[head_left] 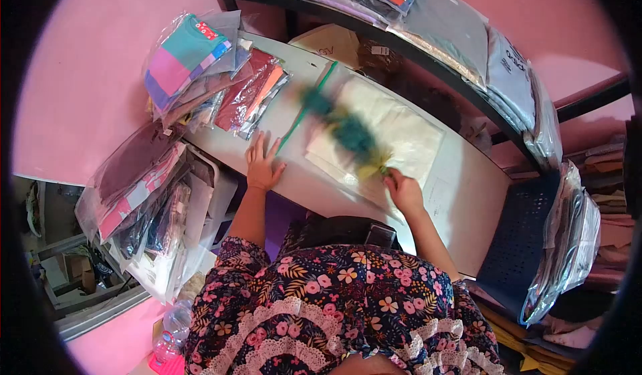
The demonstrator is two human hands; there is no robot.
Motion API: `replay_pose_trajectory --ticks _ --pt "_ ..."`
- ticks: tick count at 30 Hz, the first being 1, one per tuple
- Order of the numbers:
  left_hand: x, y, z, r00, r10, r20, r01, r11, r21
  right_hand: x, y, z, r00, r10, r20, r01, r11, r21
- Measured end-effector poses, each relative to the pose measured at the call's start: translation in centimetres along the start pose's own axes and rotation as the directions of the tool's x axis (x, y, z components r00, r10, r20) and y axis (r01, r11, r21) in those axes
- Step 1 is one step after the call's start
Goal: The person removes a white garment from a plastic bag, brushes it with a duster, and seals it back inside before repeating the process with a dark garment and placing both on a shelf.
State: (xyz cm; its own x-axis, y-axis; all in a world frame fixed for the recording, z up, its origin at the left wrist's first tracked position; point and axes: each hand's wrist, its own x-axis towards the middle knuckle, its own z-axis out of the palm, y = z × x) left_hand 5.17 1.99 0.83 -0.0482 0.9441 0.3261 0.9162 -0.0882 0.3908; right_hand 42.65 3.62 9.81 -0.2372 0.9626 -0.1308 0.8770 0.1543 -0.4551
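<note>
My right hand (403,191) is closed around the handle end of a fluffy duster (354,136), green and yellow and smeared by motion. The duster reaches up and left across a cream folded cloth (411,131) in clear plastic on the white table (468,208). Fingers spread, my left hand (263,163) lies flat near the table's front edge. Just to its right runs a green strip (309,104), slanting across the table beside the cream cloth.
Bagged folded clothes (251,94) are piled at the table's left end, with more bagged garments (144,188) on a chair below. A shelf (428,51) with wrapped clothes spans the back. At right stands a dark blue perforated basket (515,241).
</note>
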Motion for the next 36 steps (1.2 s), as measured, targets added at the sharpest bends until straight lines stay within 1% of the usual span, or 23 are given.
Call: replay_pose_trajectory --ticks 1,3,5,6,7,9,11,13,15,17,19,20,22,23,25,26,28,29,30,31,33,35,36 --pt "0.0 0.0 -0.1 0.996 0.048 0.079 -0.055 0.995 0.084 0.5 -0.2 -0.2 0.990 0.102 -0.093 -0.097 0.994 0.057" --pt "0.2 0.1 -0.3 0.996 0.062 0.069 -0.067 0.996 0.066 1.0 -0.4 -0.1 0.985 0.092 -0.149 -0.076 0.991 0.110" --pt "0.1 -0.2 0.0 0.994 0.098 0.042 -0.099 0.994 0.037 0.9 -1.4 -0.5 0.985 -0.161 0.064 0.163 0.986 -0.037" --pt "0.0 -0.4 0.3 0.994 0.104 0.040 -0.106 0.994 0.037 0.6 -1.7 -0.9 0.967 -0.175 0.185 0.199 0.972 -0.124" --pt "-0.2 -0.6 0.5 0.997 0.059 0.052 -0.062 0.996 0.061 0.9 -1.9 -1.1 0.969 -0.171 0.178 0.195 0.973 -0.125" --pt "-0.3 -1.2 1.0 0.998 0.021 0.065 -0.026 0.996 0.087 2.4 -1.9 -1.6 0.990 -0.034 0.134 0.068 0.963 -0.260" --pt "0.2 -0.2 0.1 0.997 0.072 -0.019 -0.072 0.997 0.000 4.3 -1.7 -2.5 0.993 0.069 -0.100 -0.090 0.970 -0.224" --pt "0.3 0.0 0.2 0.996 0.075 -0.044 -0.076 0.997 -0.021 5.6 -1.6 -2.5 0.973 0.138 -0.187 -0.176 0.964 -0.200" --pt "0.3 -0.1 0.3 0.998 0.050 -0.032 -0.050 0.999 -0.001 4.9 -2.0 -1.6 0.997 -0.015 -0.080 0.000 0.984 -0.180" --pt "-0.4 -1.6 1.3 0.999 0.045 -0.014 -0.045 0.999 0.023 3.0 -2.2 -0.3 0.982 -0.146 0.118 0.164 0.974 -0.159" --pt "-0.4 -1.6 1.9 0.999 0.046 0.006 -0.046 0.998 0.039 1.5 -1.2 0.4 0.976 -0.184 0.118 0.203 0.963 -0.177" --pt "0.0 -0.9 1.0 0.998 0.057 -0.010 -0.057 0.998 0.018 1.5 0.1 0.6 0.981 -0.164 0.105 0.181 0.967 -0.178" --pt "0.3 -0.2 0.5 0.997 0.075 -0.023 -0.075 0.997 -0.006 1.5 3.8 0.2 0.983 0.154 -0.104 -0.172 0.964 -0.202" --pt "0.0 -0.4 0.5 0.996 0.093 -0.014 -0.093 0.996 -0.014 1.4 5.6 -0.3 0.940 0.284 -0.191 -0.314 0.938 -0.148" --pt "0.4 -0.3 0.5 0.996 0.088 -0.009 -0.088 0.996 0.025 -0.5 8.5 -1.0 0.818 0.428 -0.384 -0.454 0.891 0.024" --pt "0.3 -0.3 0.5 0.998 0.071 -0.001 -0.071 0.997 0.019 -1.6 8.1 -0.9 0.855 0.371 -0.363 -0.379 0.924 0.050" --pt "0.2 0.5 0.4 0.997 0.073 0.026 -0.073 0.997 0.022 -5.1 7.2 -0.3 0.952 0.257 -0.167 -0.256 0.966 0.028" --pt "0.2 0.6 0.3 0.997 0.058 0.045 -0.059 0.998 0.024 -6.9 6.8 0.8 0.989 0.133 -0.069 -0.133 0.991 0.003" --pt "0.2 0.5 0.4 0.998 0.060 0.038 -0.060 0.998 0.016 -8.5 5.3 0.5 0.999 0.041 -0.021 -0.040 0.999 0.037" --pt "0.2 0.2 0.5 0.996 0.075 0.045 -0.076 0.997 0.013 -9.6 4.7 0.3 0.997 0.048 0.055 -0.045 0.998 -0.052" --pt "0.1 0.0 0.6 0.996 0.074 0.045 -0.075 0.997 0.028 -10.9 7.7 1.8 0.984 0.175 -0.034 -0.177 0.983 -0.052" --pt "-0.1 0.1 0.8 0.995 0.075 0.061 -0.078 0.996 0.048 -10.9 10.7 1.8 0.853 0.491 -0.175 -0.502 0.865 -0.023" --pt "0.0 -0.1 1.0 0.996 0.070 0.055 -0.073 0.996 0.056 -10.8 11.8 1.5 0.776 0.577 -0.254 -0.585 0.809 0.051"
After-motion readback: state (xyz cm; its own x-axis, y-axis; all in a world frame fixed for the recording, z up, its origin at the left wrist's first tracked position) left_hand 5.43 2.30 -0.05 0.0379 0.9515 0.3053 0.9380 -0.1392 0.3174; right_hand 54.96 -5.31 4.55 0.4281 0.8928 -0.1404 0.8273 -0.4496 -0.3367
